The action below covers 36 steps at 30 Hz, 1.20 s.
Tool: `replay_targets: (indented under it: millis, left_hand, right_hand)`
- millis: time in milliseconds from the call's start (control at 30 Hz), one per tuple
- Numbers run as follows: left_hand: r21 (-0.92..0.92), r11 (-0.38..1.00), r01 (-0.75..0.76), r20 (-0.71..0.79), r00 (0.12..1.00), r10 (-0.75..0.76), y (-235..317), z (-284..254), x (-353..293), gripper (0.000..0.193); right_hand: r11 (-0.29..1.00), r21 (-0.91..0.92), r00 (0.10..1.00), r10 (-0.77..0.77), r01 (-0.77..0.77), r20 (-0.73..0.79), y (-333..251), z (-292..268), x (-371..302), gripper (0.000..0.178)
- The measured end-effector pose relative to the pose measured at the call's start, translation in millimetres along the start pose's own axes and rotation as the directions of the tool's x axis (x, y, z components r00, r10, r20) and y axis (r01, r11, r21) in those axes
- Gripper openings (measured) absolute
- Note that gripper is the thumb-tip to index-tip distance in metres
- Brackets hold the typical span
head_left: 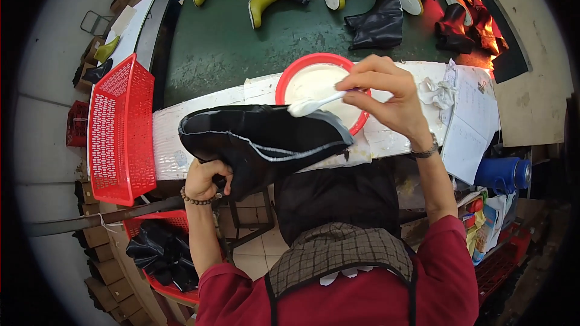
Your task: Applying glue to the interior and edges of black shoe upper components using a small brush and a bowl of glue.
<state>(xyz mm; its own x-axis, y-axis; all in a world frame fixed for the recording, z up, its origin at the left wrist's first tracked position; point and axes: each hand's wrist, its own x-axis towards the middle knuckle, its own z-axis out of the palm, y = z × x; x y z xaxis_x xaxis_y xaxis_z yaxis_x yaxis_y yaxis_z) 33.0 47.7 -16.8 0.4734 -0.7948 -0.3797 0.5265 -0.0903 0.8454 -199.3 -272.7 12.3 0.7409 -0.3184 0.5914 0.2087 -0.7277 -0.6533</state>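
Note:
My left hand [203, 179] is closed on a black boot [243, 127], holding it tilted over the near edge of the bench. A whitish line runs along its side, and pale coating shows on the edge at its right end. Between the fingers and thumb of my right hand [391, 89] is a small white brush [323, 101], its head covered in white paste and at or just above the boot's upper edge. Behind the boot stands a round red basin [281, 84] of white liquid, partly hidden by the boot and my right hand.
On the green belt [223, 42] lie black boots [380, 21] and yellow-green boots [261, 3]. An orange glow lights those at far right. A red basket [124, 139] stands left; another below it holds black pieces [163, 250]. Papers [471, 121] and a blue jug [501, 174] are at right.

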Motion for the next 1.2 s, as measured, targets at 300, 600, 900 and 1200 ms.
replay_targets:
  millis: [300,600,900,1200]
  left_hand:
    - [-0.035,0.999,0.035,0.095,0.995,-0.032,-1,1,3,0.026]
    - [0.248,0.966,0.074,0.214,0.968,-0.129,-8,25,12,0.049]
    - [0.373,0.902,0.215,0.276,0.903,-0.33,-3,60,18,0.038]
    - [0.24,0.942,0.234,0.267,0.917,-0.296,6,48,16,0.024]
  right_hand:
    - [0.996,-0.042,0.995,0.086,-0.084,0.058,8,1,-19,0.015]
    - [0.999,-0.039,0.99,0.014,-0.008,0.141,2,-1,4,0.015]
    - [0.998,-0.052,0.959,-0.027,0.043,0.283,-2,-5,19,0.012]
    - [0.991,-0.042,0.979,-0.122,0.131,0.164,7,3,26,0.014]
